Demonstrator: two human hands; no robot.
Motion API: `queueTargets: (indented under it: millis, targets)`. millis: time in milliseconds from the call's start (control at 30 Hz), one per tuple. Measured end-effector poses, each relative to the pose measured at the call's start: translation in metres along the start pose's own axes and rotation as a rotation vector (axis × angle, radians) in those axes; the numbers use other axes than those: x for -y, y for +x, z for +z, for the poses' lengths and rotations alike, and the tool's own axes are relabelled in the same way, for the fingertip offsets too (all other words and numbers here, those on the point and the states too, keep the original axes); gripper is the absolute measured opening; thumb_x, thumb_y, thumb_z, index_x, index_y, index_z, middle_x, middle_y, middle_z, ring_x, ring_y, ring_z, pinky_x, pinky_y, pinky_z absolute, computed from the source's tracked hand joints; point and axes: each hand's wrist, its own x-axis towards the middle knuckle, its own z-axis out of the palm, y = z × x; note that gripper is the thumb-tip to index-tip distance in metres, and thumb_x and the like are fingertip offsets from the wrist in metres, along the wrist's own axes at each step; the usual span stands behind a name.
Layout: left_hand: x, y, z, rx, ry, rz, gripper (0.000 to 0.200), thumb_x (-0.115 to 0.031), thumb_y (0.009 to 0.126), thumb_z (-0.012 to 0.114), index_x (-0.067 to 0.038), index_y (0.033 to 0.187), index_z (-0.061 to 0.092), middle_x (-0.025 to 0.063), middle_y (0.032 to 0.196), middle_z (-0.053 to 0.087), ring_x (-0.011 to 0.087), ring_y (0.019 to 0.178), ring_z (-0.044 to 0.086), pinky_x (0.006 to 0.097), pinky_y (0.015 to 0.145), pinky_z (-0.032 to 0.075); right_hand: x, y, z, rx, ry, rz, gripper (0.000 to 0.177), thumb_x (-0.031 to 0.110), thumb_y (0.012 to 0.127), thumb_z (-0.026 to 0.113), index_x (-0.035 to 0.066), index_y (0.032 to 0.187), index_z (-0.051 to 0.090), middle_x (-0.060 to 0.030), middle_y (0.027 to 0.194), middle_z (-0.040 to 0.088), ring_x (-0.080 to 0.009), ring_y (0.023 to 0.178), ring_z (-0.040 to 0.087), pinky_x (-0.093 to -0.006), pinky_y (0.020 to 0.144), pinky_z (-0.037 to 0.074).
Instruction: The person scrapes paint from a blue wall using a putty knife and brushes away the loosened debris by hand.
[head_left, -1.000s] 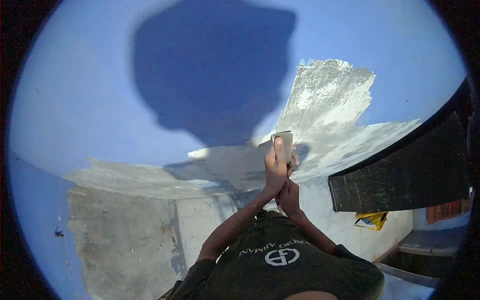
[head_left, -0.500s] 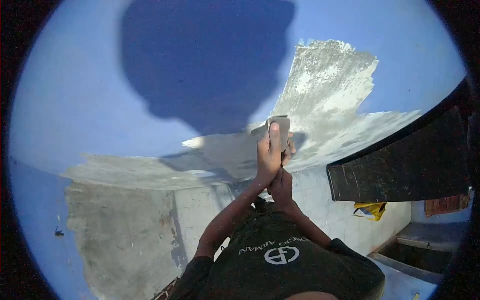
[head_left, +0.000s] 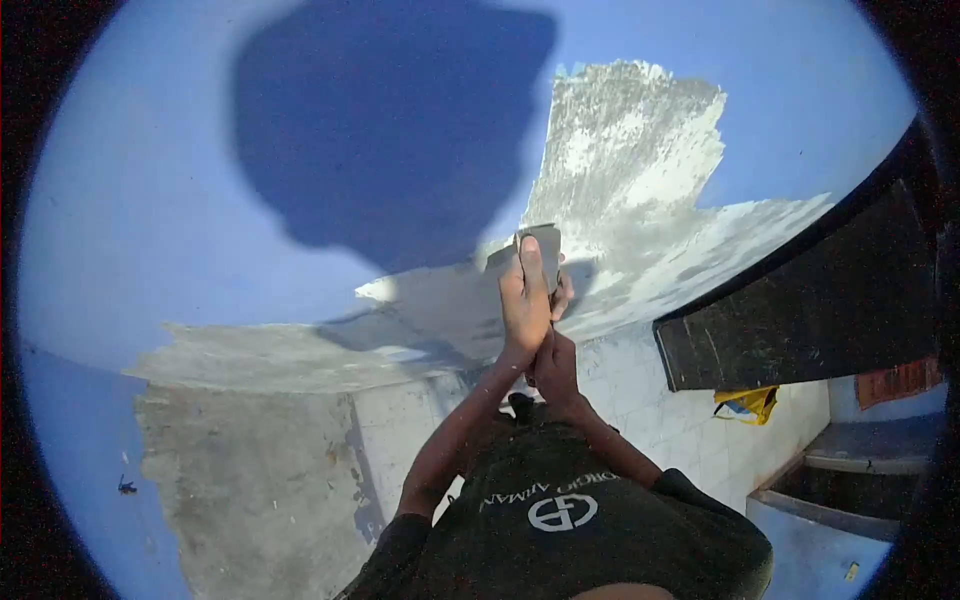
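A scraper (head_left: 543, 245) with a flat grey blade is against the wall, at the lower left corner of a stripped patch (head_left: 630, 130). My left hand (head_left: 527, 310) is closed around it near the blade, its thumb lying along the blade's face and its fingers showing on the right side. Just below, my right hand (head_left: 556, 365) is closed in a fist around the lower part, where the handle is hidden by my fingers. Blue paint (head_left: 150, 200) borders the bare grey and white plaster on the left.
A dark panel (head_left: 800, 300) juts out at the right, with a yellow bag (head_left: 748, 404) below it. White tiles (head_left: 620, 390) cover the lower wall. A bare grey area (head_left: 250, 480) lies at the lower left. My head's shadow falls on the blue wall.
The view has shifted slightly, so the wall patch, hands and scraper sit a little further left. Both hands keep their hold, and the scraper stays near the same spot on the wall.
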Motion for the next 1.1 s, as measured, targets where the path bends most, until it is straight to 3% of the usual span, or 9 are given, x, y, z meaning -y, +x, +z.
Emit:
queueTargets:
  millis: [67, 133, 400, 467, 533, 600, 667, 1000, 1100]
  targets:
    - [0.016, -0.001, -0.009, 0.018, 0.021, 0.013, 0.057, -0.050, 0.098, 0.033, 0.002, 0.087, 0.052, 0.0075, 0.055, 0.052, 0.0086, 0.038, 0.039, 0.0222, 0.035, 0.029, -0.025, -0.003, 0.006, -0.019, -0.149, -0.011, 0.050, 0.039, 0.099, 0.036, -0.005, 0.082, 0.054, -0.0192, 0.060, 0.055, -0.0343, 0.057, 0.057, -0.0411, 0.054, 0.043]
    - [0.033, -0.001, -0.012, 0.003, 0.083, 0.133, 0.058, -0.051, 0.098, 0.033, 0.002, 0.087, 0.052, 0.0074, 0.056, 0.052, 0.0085, 0.039, 0.040, 0.0224, 0.035, 0.029, 0.001, 0.002, -0.005, 0.089, 0.042, 0.206, 0.048, 0.038, 0.098, 0.037, -0.005, 0.083, 0.054, -0.0196, 0.062, 0.056, -0.0360, 0.059, 0.058, -0.0414, 0.054, 0.043]
    - [0.020, -0.002, -0.012, -0.008, 0.087, 0.077, 0.057, -0.050, 0.098, 0.032, 0.001, 0.083, 0.053, 0.0070, 0.052, 0.051, 0.0092, 0.038, 0.039, 0.0229, 0.036, 0.029, -0.010, -0.001, 0.010, 0.048, 0.128, 0.051, 0.048, 0.037, 0.100, 0.033, -0.003, 0.084, 0.054, -0.0186, 0.064, 0.057, -0.0325, 0.059, 0.058, -0.0412, 0.055, 0.042]
    - [0.033, -0.004, -0.011, -0.107, 0.090, 0.064, 0.057, -0.050, 0.098, 0.031, 0.000, 0.083, 0.053, 0.0070, 0.053, 0.052, 0.0094, 0.038, 0.039, 0.0228, 0.036, 0.029, -0.027, -0.002, 0.006, 0.057, 0.036, 0.059, 0.042, 0.036, 0.101, 0.031, 0.003, 0.082, 0.049, -0.0006, 0.054, 0.047, -0.0071, 0.043, 0.044, -0.0253, 0.040, 0.035]
    - [0.019, 0.000, -0.010, -0.022, 0.039, 0.091, 0.056, -0.049, 0.099, 0.030, 0.000, 0.082, 0.052, 0.0074, 0.053, 0.052, 0.0097, 0.038, 0.039, 0.0224, 0.036, 0.029, -0.014, 0.003, 0.006, 0.045, 0.084, 0.074, 0.042, 0.036, 0.101, 0.031, 0.003, 0.083, 0.050, -0.0008, 0.055, 0.048, -0.0074, 0.043, 0.044, -0.0253, 0.040, 0.035]
    - [0.009, -0.001, -0.009, 0.013, 0.089, 0.050, 0.056, -0.048, 0.099, 0.027, -0.001, 0.081, 0.051, 0.0042, 0.056, 0.051, 0.0076, 0.041, 0.039, 0.0226, 0.040, 0.031, -0.004, -0.001, 0.009, 0.055, -0.050, 0.095, 0.043, 0.032, 0.099, 0.034, -0.003, 0.083, 0.053, -0.0232, 0.069, 0.058, -0.0404, 0.064, 0.058, -0.0450, 0.055, 0.042]
    - [0.017, -0.001, -0.014, 0.028, 0.106, 0.045, 0.058, -0.048, 0.099, 0.027, 0.001, 0.082, 0.052, 0.0044, 0.056, 0.051, 0.0074, 0.041, 0.039, 0.0221, 0.039, 0.030, 0.004, 0.001, 0.008, 0.044, 0.064, 0.131, 0.042, 0.031, 0.099, 0.035, -0.003, 0.083, 0.053, -0.0244, 0.072, 0.059, -0.0434, 0.069, 0.058, -0.0459, 0.055, 0.042]
    - [0.015, 0.000, -0.011, 0.014, 0.074, 0.014, 0.061, -0.053, 0.097, 0.031, 0.003, 0.087, 0.054, 0.0061, 0.055, 0.053, 0.0102, 0.038, 0.040, 0.0234, 0.036, 0.029, -0.001, 0.001, 0.005, 0.030, 0.104, 0.172, 0.044, 0.032, 0.100, 0.035, -0.004, 0.081, 0.054, -0.0188, 0.058, 0.055, -0.0355, 0.053, 0.057, -0.0430, 0.051, 0.042]
    - [0.032, 0.001, -0.010, -0.075, 0.082, -0.016, 0.062, -0.054, 0.096, 0.031, 0.003, 0.088, 0.054, 0.0055, 0.054, 0.052, 0.0099, 0.038, 0.040, 0.0234, 0.036, 0.029, -0.012, 0.000, 0.003, 0.052, 0.091, 0.142, 0.044, 0.037, 0.101, 0.032, 0.003, 0.080, 0.050, 0.0005, 0.055, 0.047, -0.0072, 0.044, 0.043, -0.0250, 0.040, 0.035]
